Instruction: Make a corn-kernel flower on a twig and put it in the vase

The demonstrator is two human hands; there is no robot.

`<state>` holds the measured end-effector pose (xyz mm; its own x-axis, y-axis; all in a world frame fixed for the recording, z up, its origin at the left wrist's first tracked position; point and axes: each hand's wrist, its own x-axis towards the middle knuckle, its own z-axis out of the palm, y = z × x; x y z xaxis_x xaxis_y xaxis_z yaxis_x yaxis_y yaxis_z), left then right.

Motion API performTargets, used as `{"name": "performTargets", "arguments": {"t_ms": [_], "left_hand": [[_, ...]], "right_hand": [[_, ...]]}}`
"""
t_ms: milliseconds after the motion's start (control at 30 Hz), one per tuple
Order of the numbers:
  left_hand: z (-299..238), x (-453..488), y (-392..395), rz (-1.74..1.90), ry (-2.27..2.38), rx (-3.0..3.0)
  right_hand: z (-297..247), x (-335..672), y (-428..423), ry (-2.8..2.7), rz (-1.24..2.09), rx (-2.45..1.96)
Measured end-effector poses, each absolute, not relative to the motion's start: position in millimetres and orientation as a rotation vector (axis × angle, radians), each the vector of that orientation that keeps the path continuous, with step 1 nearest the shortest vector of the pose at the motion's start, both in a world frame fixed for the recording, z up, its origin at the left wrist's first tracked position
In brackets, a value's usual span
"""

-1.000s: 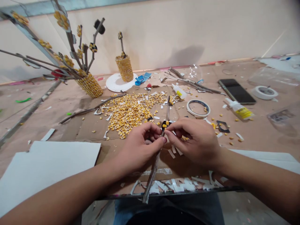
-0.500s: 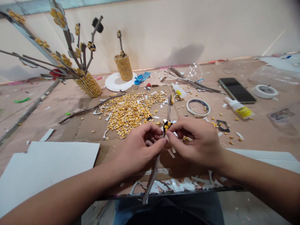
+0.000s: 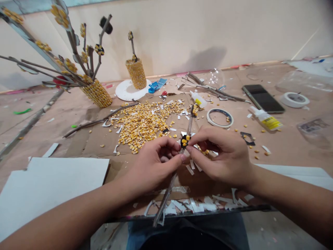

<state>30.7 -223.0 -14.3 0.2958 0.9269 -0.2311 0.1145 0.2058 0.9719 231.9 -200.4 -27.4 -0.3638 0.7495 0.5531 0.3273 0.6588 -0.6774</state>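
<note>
My left hand point(image 3: 156, 165) pinches a thin brown twig point(image 3: 166, 194) that runs from the table's near edge up toward the corn pile. My right hand point(image 3: 223, 156) pinches the same twig just beyond, at a small black disc with yellow corn kernels point(image 3: 185, 140) stuck on the twig. Both hands' fingers are closed and meet at the twig. A heap of loose corn kernels point(image 3: 143, 123) lies right behind the hands.
Two corn-covered vases with decorated twigs point(image 3: 96, 93) point(image 3: 136, 73) stand at back left. Tape rings point(image 3: 220, 118) point(image 3: 295, 99), glue bottles point(image 3: 266, 119) point(image 3: 198, 99), a phone point(image 3: 262, 98), spare twigs point(image 3: 213, 91), white boards point(image 3: 52, 180) and paper scraps point(image 3: 197, 206) lie about.
The twig's far end has swung slightly to the right and both hands have crept a little away from me. The grip is unchanged.
</note>
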Motion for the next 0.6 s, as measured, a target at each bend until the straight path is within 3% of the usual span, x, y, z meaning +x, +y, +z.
{"name": "performTargets", "arguments": {"t_ms": [167,600], "left_hand": [[-12.7,31.0,-223.4,0.773,1.149,1.235],[-11.9,24.5,-219.0,0.800,1.185,1.278]], "right_hand": [[-27.0,231.0,-203.4,-1.831,0.635,-0.965],[-14.8,229.8,-194.7,-1.503,1.511,-1.142]]}}
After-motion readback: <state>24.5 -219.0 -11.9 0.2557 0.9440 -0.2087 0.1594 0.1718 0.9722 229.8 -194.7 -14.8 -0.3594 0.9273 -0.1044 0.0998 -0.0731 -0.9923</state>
